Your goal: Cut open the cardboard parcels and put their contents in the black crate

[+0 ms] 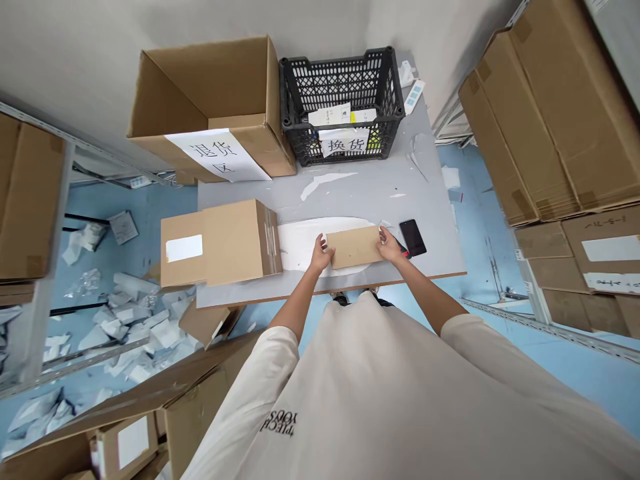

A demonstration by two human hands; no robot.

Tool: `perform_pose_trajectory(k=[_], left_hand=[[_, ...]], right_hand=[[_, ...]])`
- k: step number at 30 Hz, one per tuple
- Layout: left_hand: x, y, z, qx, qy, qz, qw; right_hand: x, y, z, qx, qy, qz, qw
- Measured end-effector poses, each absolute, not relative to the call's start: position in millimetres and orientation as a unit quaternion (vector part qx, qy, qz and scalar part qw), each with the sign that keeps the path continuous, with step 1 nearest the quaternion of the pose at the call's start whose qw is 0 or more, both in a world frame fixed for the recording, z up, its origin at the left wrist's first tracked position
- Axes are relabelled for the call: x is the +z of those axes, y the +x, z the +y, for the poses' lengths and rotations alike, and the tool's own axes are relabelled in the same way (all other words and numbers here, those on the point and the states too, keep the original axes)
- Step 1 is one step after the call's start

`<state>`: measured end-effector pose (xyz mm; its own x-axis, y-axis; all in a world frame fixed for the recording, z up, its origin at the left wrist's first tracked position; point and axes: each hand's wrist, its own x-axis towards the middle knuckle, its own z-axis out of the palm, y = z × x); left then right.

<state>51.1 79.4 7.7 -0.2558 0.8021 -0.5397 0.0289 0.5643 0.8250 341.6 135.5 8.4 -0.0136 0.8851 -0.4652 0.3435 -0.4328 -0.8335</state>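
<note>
A flat piece of brown cardboard (354,245) lies on a white mailer bag (300,238) near the front edge of the grey table (380,193). My left hand (321,251) grips its left end, fingers curled over the edge. Its right end is held by my right hand (389,244) in the same way. A closed brown carton (220,241) with a white label lies just left of the bag.
A black phone (413,237) lies right of my right hand. At the table's back stand an open cardboard box (215,107) with a paper sign and a black plastic crate (343,103). Stacked cartons (550,120) fill the right. Torn bags litter the blue floor (115,313) at left.
</note>
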Motion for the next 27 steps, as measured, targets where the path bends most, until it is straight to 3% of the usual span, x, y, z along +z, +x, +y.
perform_pose_trajectory(k=[4,11,23,27], left_hand=[[22,52,90,0.377,0.285,0.677,0.564],[45,53,105,0.424,0.316,0.699,0.482],[39,65,90,0.377,0.37,0.73,0.434],[49,66,90,0.346,0.438,0.749,0.358]], right_hand=[[19,339,143,0.572,-0.623,-0.45,0.287],[43,345,153,0.534,-0.647,-0.412,0.356],[25,345,134,0.496,-0.672,-0.435,0.336],[29,343,132,0.485,-0.689,-0.428,0.326]])
